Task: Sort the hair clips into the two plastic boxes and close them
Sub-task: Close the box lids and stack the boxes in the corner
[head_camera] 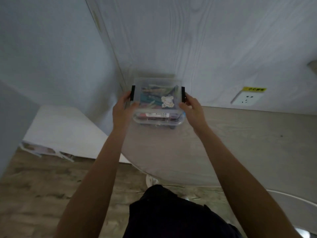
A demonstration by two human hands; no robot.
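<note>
The tabletop is pale, with a rounded near edge, and it runs up against a white wood-grain wall. A wall socket sits to my right, well apart from the work.

Two clear plastic boxes appear to be stacked at the far left of the tabletop, just beside the wall corner. The upper box carries black side latches and a sticker on its lid; the lower box shows beneath it. Coloured hair clips show through the upper lid; blur hides how many.

My left hand grips the upper box at its left latch, fingers curled round the side. My right hand grips the right side at the right latch in the same manner.

Hazards, in my judgement:
- If one latch is not fully seated, the lid could spring open when lifted and spill the clips.
- Uneven pressure from either hand could skew the upper box on the lower one, so that it slides off.
- The stack stands close to the left edge; a push leftward could tip it to the floor.
</note>
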